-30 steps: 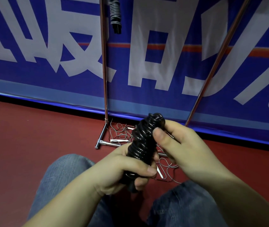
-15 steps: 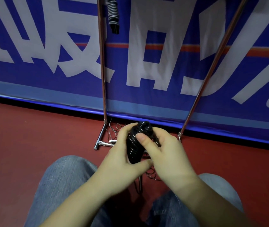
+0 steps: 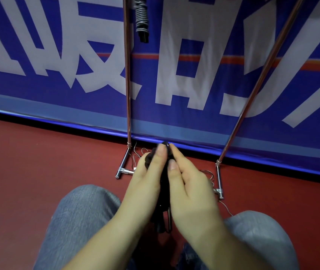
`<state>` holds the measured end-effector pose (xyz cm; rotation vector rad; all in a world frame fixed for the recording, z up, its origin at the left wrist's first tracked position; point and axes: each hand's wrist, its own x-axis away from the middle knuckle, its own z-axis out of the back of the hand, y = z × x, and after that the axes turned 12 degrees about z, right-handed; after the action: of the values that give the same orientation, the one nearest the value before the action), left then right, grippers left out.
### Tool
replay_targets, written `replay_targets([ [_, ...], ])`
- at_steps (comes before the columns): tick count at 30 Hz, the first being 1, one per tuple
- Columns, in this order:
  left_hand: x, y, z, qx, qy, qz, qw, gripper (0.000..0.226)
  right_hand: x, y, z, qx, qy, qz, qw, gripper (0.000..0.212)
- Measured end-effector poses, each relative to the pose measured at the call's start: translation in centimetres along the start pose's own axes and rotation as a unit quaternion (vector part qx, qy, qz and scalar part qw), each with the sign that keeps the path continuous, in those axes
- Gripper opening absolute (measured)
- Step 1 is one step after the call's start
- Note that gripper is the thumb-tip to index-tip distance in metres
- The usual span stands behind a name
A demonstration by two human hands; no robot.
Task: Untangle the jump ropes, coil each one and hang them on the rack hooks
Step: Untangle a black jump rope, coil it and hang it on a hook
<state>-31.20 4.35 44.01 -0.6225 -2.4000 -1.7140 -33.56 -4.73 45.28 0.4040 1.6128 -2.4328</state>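
A coiled black jump rope [image 3: 164,178] sits upright between both palms, mostly hidden by them; its handles poke out below my wrists. My left hand [image 3: 145,184] wraps its left side, thumb laid over the top. My right hand [image 3: 189,190] presses its right side, fingers closed around the coil. A grey coiled rope [image 3: 141,18] with a black handle end hangs high on the metal rack's left pole [image 3: 127,75]. Thin loose rope strands [image 3: 137,156] lie on the floor by the rack's feet, partly behind my hands.
The rack's right pole [image 3: 260,80] slants up to the right; its feet [image 3: 218,178] rest on the red floor. A blue banner with large white characters [image 3: 57,55] stands right behind the rack. My knees in jeans [image 3: 81,217] fill the lower frame.
The black coil has dropped lower and farther forward, and both hands have closed in over it, hiding most of it. The view has tilted, so the rack's right foot now shows.
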Motion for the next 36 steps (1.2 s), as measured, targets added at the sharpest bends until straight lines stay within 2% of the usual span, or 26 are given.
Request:
replay_targets([
  [4,0.4,1.0,-0.2,0.115,-0.036,0.04,0.992,0.052,0.1,-0.7,0.3,-0.023,-0.027,0.001,0.999,0.049],
  [6,0.1,1.4,0.0,0.117,-0.021,0.015,0.993,0.035,-0.2,-1.0,0.9,-0.028,-0.043,0.0,0.999,0.048],
  [8,-0.1,1.7,0.3,0.103,-0.015,-0.017,0.994,0.021,-0.4,-1.6,1.6,-0.044,-0.049,0.003,0.998,0.036],
  [11,0.3,1.8,0.5,0.107,-0.052,-0.024,0.993,0.04,-0.9,-2.5,2.7,-0.075,-0.048,0.021,0.996,0.035],
  [18,0.6,2.1,0.6,0.101,-0.075,-0.017,0.992,0.042,-1.7,-2.6,3.4,-0.066,-0.04,0.037,0.996,0.022],
  [26,0.2,2.1,0.9,0.068,-0.086,-0.024,0.994,0.061,-2.3,-3.4,3.8,-0.153,-0.035,-0.014,0.987,0.006],
  [29,0.3,2.3,0.8,0.037,-0.084,-0.011,0.996,0.049,-2.5,-2.7,3.9,-0.169,-0.019,-0.037,0.985,0.005],
  [34,0.2,2.4,-0.4,0.019,-0.06,-0.001,0.998,0.021,-2.2,-1.9,4.1,-0.119,0.004,-0.034,0.992,0.006],
  [36,0.5,2.3,-0.8,0.017,-0.04,0.004,0.999,0.019,-1.8,-2.0,4.0,-0.106,0.019,-0.029,0.994,0.005],
])
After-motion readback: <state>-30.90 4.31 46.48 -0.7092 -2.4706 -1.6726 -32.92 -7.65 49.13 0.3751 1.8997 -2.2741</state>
